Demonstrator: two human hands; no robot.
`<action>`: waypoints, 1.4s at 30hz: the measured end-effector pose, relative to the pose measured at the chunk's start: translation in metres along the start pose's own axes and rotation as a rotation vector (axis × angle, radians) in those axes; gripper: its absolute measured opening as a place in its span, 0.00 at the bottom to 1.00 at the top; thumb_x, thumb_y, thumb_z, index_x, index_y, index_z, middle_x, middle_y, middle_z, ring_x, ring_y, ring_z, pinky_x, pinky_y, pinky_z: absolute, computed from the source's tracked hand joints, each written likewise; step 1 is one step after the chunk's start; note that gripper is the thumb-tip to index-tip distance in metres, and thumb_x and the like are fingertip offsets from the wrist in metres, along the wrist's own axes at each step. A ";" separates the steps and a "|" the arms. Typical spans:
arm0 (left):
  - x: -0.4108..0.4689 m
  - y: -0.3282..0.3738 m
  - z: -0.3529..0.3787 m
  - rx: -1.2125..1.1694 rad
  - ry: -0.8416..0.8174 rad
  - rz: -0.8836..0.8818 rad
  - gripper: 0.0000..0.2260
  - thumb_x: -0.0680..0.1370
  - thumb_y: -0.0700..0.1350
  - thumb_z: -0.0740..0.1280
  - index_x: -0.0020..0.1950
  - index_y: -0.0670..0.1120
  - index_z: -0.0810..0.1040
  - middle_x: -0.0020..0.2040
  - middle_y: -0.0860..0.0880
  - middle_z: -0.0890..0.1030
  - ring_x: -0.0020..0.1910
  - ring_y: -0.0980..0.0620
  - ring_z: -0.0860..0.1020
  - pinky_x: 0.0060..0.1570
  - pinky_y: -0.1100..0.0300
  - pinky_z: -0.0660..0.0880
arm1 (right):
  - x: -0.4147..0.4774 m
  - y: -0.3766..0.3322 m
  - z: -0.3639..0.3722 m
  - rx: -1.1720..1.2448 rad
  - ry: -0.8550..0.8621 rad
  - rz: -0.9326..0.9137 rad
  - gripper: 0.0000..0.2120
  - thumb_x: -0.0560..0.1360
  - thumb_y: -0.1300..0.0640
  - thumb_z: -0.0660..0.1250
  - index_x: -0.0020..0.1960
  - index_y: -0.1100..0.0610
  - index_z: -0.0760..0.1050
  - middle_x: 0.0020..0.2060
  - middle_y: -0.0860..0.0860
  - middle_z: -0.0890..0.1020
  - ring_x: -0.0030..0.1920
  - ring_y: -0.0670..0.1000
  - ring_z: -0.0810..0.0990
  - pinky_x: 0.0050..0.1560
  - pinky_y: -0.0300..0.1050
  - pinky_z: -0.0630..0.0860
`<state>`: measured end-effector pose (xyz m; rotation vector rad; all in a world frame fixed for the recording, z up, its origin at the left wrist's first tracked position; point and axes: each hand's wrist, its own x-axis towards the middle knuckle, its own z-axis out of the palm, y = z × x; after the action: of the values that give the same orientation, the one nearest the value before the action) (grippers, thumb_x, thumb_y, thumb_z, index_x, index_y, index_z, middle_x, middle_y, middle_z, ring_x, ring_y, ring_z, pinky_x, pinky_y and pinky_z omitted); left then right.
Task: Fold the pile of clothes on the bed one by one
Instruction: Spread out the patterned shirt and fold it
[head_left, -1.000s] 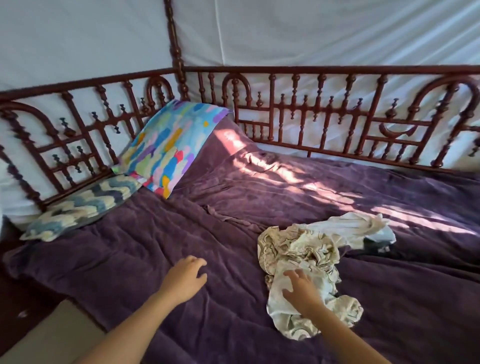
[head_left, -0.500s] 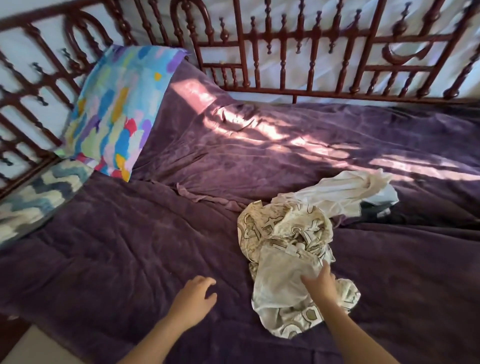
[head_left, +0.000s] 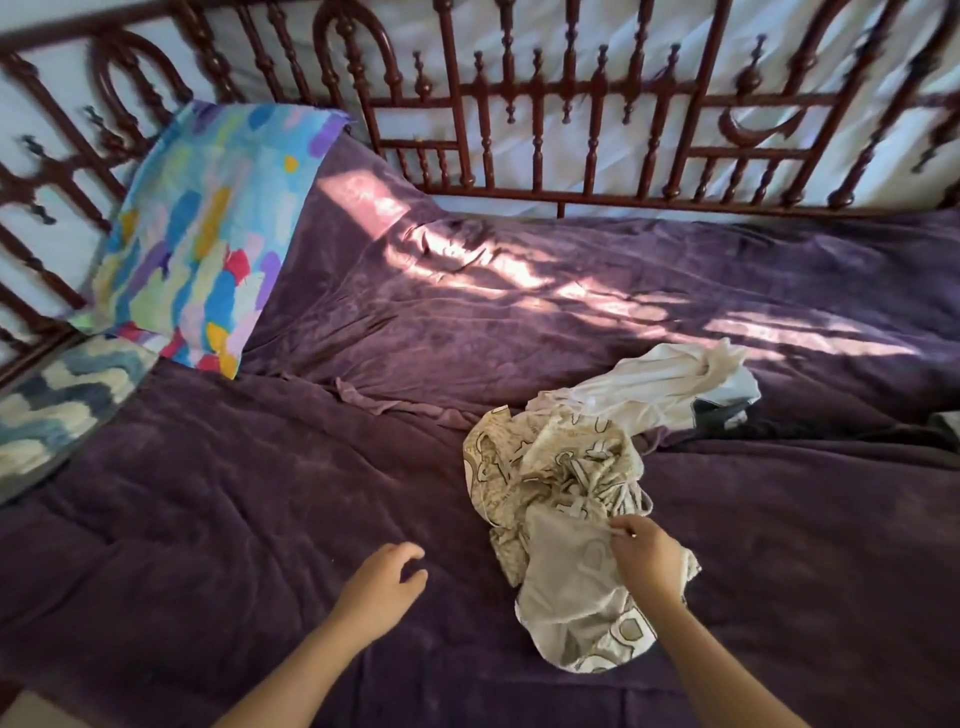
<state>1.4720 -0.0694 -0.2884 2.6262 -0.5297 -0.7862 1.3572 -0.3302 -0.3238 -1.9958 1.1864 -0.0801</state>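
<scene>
On the bedspread, right hand pinches the patterned garment, left hand loosely curled; dark garment half-hidden under white cloth.

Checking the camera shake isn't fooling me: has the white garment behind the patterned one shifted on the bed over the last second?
No. The white garment lies where it was, just right of the purple blanket fold, touching the patterned garment.

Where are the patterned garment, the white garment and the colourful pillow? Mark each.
patterned garment (head_left: 561, 467), head view, crumpled middle.
white garment (head_left: 660, 384), head view, bunched middle.
colourful pillow (head_left: 208, 234), head view, face centre.
</scene>
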 end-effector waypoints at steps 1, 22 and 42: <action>0.001 0.005 -0.002 -0.007 -0.010 0.035 0.15 0.79 0.48 0.62 0.66 0.48 0.72 0.62 0.50 0.74 0.61 0.54 0.72 0.60 0.64 0.67 | -0.008 -0.009 -0.009 0.017 0.021 -0.087 0.12 0.72 0.68 0.64 0.51 0.59 0.82 0.46 0.53 0.83 0.40 0.49 0.76 0.37 0.39 0.66; -0.029 0.077 -0.238 -0.504 0.097 1.026 0.08 0.72 0.48 0.70 0.33 0.52 0.76 0.28 0.57 0.77 0.28 0.63 0.72 0.32 0.69 0.64 | -0.203 -0.290 -0.147 0.123 0.646 -0.661 0.13 0.72 0.71 0.66 0.50 0.57 0.81 0.37 0.44 0.78 0.31 0.29 0.75 0.37 0.22 0.70; -0.094 0.080 -0.429 -0.333 0.721 1.003 0.10 0.75 0.41 0.68 0.36 0.39 0.81 0.27 0.49 0.80 0.29 0.56 0.79 0.34 0.64 0.74 | -0.210 -0.380 -0.174 0.019 0.671 -0.665 0.06 0.73 0.61 0.69 0.49 0.56 0.82 0.36 0.52 0.80 0.31 0.43 0.76 0.34 0.27 0.70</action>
<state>1.6273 -0.0040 0.1246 1.7639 -1.1775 0.3458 1.4379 -0.1807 0.1121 -2.3427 0.8188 -1.1593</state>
